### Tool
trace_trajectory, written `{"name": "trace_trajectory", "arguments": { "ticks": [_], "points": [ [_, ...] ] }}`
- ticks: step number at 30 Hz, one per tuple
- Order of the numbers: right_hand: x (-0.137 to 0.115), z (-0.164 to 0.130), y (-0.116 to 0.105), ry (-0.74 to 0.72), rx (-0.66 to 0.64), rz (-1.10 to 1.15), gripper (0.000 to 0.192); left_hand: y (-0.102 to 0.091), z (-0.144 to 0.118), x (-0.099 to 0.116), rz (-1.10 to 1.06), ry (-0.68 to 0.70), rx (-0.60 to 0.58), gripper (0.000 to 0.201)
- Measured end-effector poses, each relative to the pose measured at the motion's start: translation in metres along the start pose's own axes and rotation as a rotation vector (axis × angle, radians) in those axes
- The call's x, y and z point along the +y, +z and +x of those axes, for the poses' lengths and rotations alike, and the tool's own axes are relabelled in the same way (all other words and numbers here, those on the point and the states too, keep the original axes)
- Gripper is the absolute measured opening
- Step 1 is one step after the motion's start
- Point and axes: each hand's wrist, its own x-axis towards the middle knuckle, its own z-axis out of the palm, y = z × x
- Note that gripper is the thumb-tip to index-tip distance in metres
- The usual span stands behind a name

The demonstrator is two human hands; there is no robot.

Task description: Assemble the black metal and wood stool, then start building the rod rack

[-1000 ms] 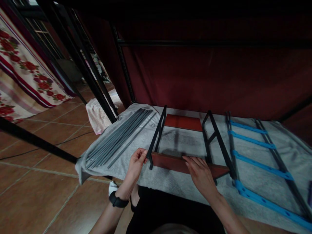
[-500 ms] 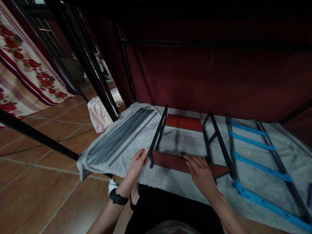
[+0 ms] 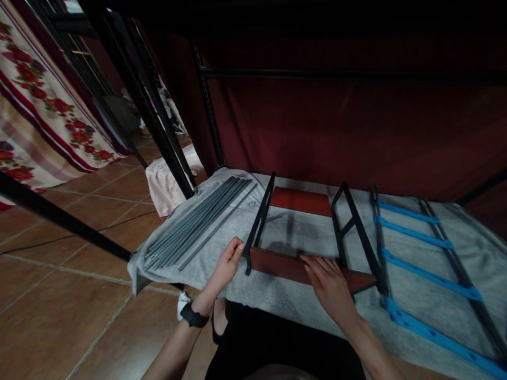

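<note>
Over on the left there's a bundle of grey rods (image 3: 198, 224) lying on the grey blanket (image 3: 285, 303), just sitting loose, nobody touching them. Next along, the person's left hand (image 3: 226, 264) (black watch on that wrist) is right at the near-left corner of the little shelf, fingers curled around the bottom of the black left side frame (image 3: 259, 221) where it meets the board. Looks like a light pinch there more than a firm clamp.

In the middle is the shelf itself: a reddish-brown front board (image 3: 289, 265) standing on edge between two black metal side frames, with a second red board (image 3: 301, 200) further back. The right hand (image 3: 330, 287) lies flat and open on the front board, fingers spread along it, pressing rather than gripping anything.

My read: they're at the seating-the-board stage, lining its left end up with the frame. The next bit probably needs that corner held square while the board gets pushed or fastened in; I can't make out any screws or tools.

Far right, a black frame with blue crossbars (image 3: 415, 264) lies flat on the blanket, well clear of both hands.
</note>
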Motion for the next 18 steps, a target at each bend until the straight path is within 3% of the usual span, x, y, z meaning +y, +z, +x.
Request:
{"name": "trace_trajectory", "arguments": {
  "ticks": [4,11,18],
  "points": [
    [-0.0009,0.0005,-0.0015,0.003,-0.009,-0.005,0.035,-0.0012,0.0001,-0.0070,0.033,0.055,0.003,0.031],
    [0.0018,-0.0011,0.0001,-0.011,0.001,-0.007,0.035,-0.0012,-0.0004,-0.0103,-0.078,-0.092,-0.012,0.045],
    [0.0027,-0.0023,0.0024,-0.009,-0.005,-0.004,0.034,0.0018,0.0032,-0.0101,-0.102,-0.075,0.018,0.040]
  ]
}}
